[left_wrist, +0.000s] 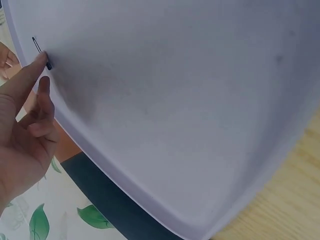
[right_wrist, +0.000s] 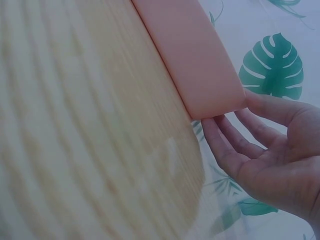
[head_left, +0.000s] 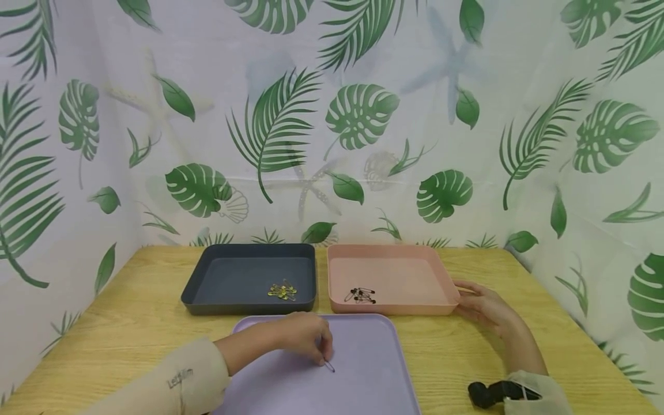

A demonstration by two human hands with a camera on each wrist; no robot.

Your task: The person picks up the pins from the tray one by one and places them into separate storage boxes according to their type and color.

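A single safety pin with a dark head (left_wrist: 49,65) lies on the lilac tray (head_left: 363,346). My left hand (head_left: 306,336) is over it; in the left wrist view one digit's tip (left_wrist: 42,56) touches the pin, and a neighbouring fingertip stands a little apart. My right hand (head_left: 485,305) rests against the right end of the pink tray (head_left: 415,308), its fingers fairly straight at the near corner. Several black-headed safety pins (head_left: 360,295) sit in the pink tray's front left corner. Several yellow safety pins (head_left: 282,290) lie in the dark blue tray (head_left: 233,308), front right.
Both bin-like trays stand side by side at the back of the wooden table (head_left: 446,357), with a narrow gap between them. Behind the table hangs a leaf-patterned cloth (head_left: 384,190). A black strap device (head_left: 498,393) is on the right wrist.
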